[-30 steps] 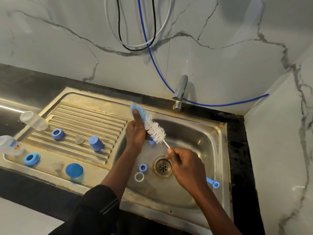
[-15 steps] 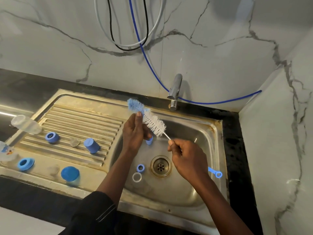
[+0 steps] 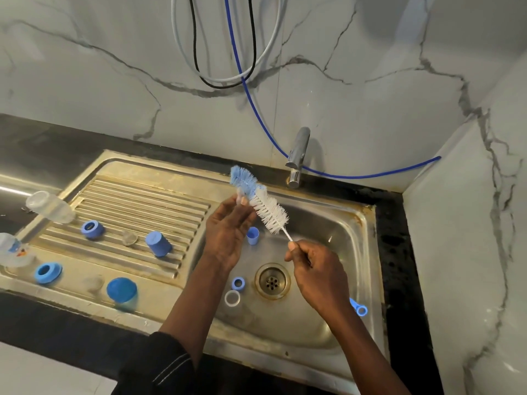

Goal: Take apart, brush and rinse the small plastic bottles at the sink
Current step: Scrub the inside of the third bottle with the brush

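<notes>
My right hand (image 3: 316, 276) pinches the thin wire stem of a bottle brush (image 3: 261, 202) with white and blue bristles, held slanted over the sink basin (image 3: 328, 309). My left hand (image 3: 228, 232) is raised beside the bristles, its fingertips pinching a small clear part (image 3: 240, 198) against the brush where white meets blue. Two clear bottles (image 3: 50, 206) (image 3: 11, 249) lie at the left of the drainboard (image 3: 137, 201).
Blue rings (image 3: 92, 229) (image 3: 47, 272), blue caps (image 3: 158, 243) (image 3: 122, 289) and a clear teat (image 3: 130, 238) sit on the drainboard. The basin holds a small blue cap (image 3: 252, 235), a blue ring (image 3: 237, 283) and a white ring (image 3: 232, 298) by the drain (image 3: 272, 281). The tap (image 3: 298, 155) stands behind.
The brush has slid further past my left fingertips, so more of its blue tip sticks out. Both hands stay over the basin.
</notes>
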